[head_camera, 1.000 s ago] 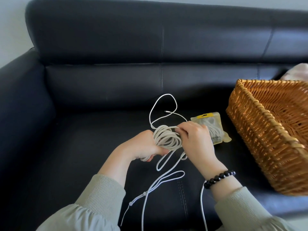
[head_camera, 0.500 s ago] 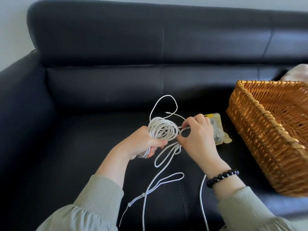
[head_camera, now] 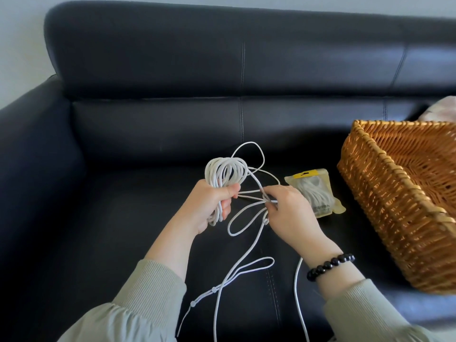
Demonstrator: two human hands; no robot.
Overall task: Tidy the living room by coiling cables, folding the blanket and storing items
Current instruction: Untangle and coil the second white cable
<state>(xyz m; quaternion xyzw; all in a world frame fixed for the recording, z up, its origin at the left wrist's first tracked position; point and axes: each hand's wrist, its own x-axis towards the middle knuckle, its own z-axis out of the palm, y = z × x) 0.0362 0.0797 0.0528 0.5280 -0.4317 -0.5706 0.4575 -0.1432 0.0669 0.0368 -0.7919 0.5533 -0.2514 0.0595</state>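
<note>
A white cable [head_camera: 225,172] is wound into a coil of several loops. My left hand [head_camera: 209,206] grips that coil and holds it upright above the black sofa seat [head_camera: 123,218]. My right hand [head_camera: 288,213] pinches loose strands of the same cable just right of the coil. More slack loops hang below and trail down the seat toward me. A clear pouch with a yellow top [head_camera: 314,191], holding another white cable, lies on the seat behind my right hand.
A large wicker basket [head_camera: 385,193] stands on the seat at the right. A pale cloth [head_camera: 441,111] shows behind it at the right edge. The sofa's armrest [head_camera: 32,156] rises on the left.
My left hand has lifted and turned the coil upright. My right hand has moved right and down, drawing loose strands away from the coil.
</note>
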